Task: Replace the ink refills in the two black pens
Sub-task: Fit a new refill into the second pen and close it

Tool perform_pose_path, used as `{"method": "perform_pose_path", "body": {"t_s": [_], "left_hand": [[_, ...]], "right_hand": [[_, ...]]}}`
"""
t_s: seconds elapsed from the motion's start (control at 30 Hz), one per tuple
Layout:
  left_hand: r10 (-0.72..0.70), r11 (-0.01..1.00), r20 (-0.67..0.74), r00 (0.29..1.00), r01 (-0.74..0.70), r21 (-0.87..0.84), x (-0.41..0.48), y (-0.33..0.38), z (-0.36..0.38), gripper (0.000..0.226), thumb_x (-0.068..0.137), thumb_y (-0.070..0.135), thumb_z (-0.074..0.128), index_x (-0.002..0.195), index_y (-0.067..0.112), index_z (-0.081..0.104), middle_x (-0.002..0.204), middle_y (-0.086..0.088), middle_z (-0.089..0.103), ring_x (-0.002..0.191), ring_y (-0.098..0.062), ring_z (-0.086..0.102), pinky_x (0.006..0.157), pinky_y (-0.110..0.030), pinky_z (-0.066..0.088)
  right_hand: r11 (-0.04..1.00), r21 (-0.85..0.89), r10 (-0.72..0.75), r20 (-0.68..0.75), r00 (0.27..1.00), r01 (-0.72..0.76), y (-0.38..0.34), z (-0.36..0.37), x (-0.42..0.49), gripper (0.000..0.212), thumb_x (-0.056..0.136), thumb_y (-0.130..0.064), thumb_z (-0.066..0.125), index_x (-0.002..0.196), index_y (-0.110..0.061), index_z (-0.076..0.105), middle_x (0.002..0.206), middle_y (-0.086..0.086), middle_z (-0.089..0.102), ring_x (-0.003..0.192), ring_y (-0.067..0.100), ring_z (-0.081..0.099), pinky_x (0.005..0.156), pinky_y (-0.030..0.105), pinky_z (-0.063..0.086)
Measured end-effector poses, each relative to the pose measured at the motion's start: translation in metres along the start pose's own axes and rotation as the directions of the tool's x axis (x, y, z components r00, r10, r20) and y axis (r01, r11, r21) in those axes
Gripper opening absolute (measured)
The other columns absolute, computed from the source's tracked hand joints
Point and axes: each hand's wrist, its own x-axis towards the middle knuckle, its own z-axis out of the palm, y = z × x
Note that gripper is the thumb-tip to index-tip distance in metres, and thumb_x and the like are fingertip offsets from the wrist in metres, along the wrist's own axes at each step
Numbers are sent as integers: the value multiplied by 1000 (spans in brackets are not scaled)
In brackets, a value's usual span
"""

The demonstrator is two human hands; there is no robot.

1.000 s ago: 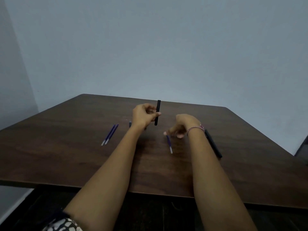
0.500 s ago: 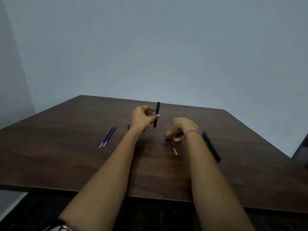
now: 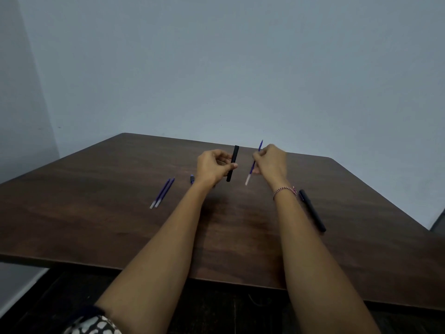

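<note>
holding the pen barrel [image 3: 232,163] upright, the left hand [image 3: 213,166] grips it so the right hand [image 3: 272,162] can insert its pinched refill [image 3: 252,166].

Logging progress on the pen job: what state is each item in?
Black pen barrel: upright, gripped by left hand.
Blue refill: off the table, pinched by right hand.
Two spare refills: lying side by side on table.
Second black pen: lying on table, untouched.
Small dark part: lying on table.
</note>
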Motion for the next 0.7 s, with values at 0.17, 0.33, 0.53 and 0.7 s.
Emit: {"method": "perform_pose_path", "body": {"t_s": [0.17,0.33,0.53,0.7], "left_hand": [[40,997,34,999,-42,69,-1,-2,-1,26,70,9,80,92,4,68,70,4,61,62,-7,59,63,-24,57],[59,988,80,995,-70,136,-1,-3,0,29,68,10,81,95,7,70,72,5,61,67,-10,61,74,-31,57],[69,980,115,991,-89,178,-2,-3,0,28,68,11,81,95,10,70,68,11,60,61,0,57,55,-13,48],[91,973,138,986,-118,199,-2,-4,-1,27,68,9,81,93,10,70,67,12,59,58,1,56,53,-8,45]], "right_hand": [[945,320,17,-248,969,65,-2,-4,2,5,89,-12,53,90,-7,51,65,10,66,53,20,67,62,35,57],[879,449,14,-363,932,161,-4,-8,2,8,92,-15,52,88,-10,48,65,13,66,48,14,66,54,26,55],[863,452,-10,-432,902,226,-6,-9,2,9,93,-16,51,88,-10,46,65,11,67,47,7,64,53,18,51],[856,462,-17,-422,906,231,-6,-7,1,9,93,-15,52,89,-9,46,65,11,67,46,7,64,52,16,50]]}}
